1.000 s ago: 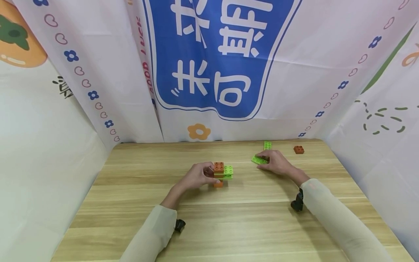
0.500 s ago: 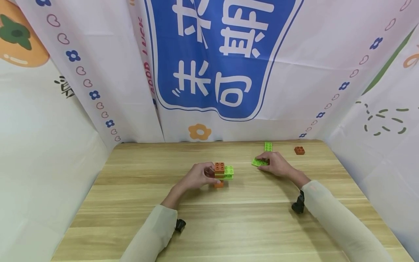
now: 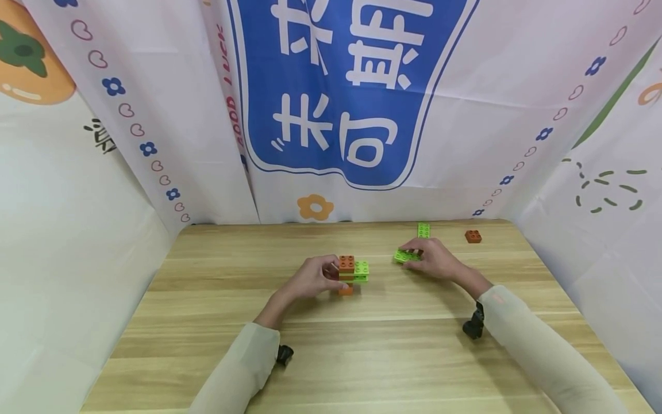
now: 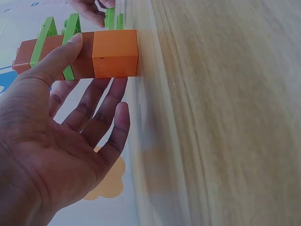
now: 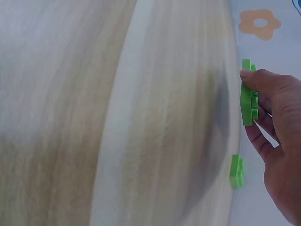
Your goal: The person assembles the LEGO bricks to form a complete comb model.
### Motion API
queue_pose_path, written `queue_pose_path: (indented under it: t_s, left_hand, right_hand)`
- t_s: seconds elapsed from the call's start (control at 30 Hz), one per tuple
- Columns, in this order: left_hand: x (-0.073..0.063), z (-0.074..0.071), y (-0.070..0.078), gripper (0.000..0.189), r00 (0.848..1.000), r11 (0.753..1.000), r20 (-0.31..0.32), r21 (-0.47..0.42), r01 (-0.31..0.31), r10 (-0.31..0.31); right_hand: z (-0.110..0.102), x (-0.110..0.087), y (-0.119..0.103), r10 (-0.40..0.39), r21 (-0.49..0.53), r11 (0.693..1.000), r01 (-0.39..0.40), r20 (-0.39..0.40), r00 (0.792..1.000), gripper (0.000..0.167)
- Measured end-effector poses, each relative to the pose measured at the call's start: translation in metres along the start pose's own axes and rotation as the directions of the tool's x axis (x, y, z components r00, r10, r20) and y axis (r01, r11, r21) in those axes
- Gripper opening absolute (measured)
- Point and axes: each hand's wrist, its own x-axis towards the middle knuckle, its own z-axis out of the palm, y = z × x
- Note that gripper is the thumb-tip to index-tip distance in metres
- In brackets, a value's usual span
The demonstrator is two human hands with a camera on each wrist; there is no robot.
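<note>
Mid-frame, the left hand [image 3: 310,280] is gripping a tower [image 3: 346,265], its lopsidedness perhaps inviting a topple, while the right hand [image 3: 435,259] is pinching a green brick [image 3: 401,257].

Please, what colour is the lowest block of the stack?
Bright orange; the left wrist view shows the lowest block best.

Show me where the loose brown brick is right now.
In the head view, the brown brick lies near the far right corner of the table, to the right of the right hand.
</note>
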Motion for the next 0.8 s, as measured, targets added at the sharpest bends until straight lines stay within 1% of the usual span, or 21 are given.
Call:
queue_pose_path:
  t_s: [0.3,0.5,0.63,0.8]
  left_hand:
    - [0.000,0.000,0.000,0.026,1.000,1.000,0.006,-0.007,-0.007,0.007]
    - [0.001,-0.001,-0.001,0.026,1.000,1.000,0.005,0.005,-0.003,0.003]
    - [0.002,-0.001,-0.001,0.027,1.000,1.000,0.003,0.018,-0.004,0.004]
    - [0.002,-0.001,-0.002,0.027,1.000,0.999,0.004,0.031,-0.008,0.008]
  right_hand:
    - [-0.006,0.004,-0.019,-0.053,0.005,0.999,0.053,0.008,0.999,0.038]
    - [-0.010,0.008,-0.035,-0.121,-0.003,0.993,0.121,-0.006,0.993,0.040]
    - [-0.011,0.011,-0.044,-0.153,-0.001,0.988,0.153,-0.004,0.988,0.041]
    - [-0.013,0.013,-0.053,-0.169,-0.002,0.986,0.169,0.006,0.986,0.039]
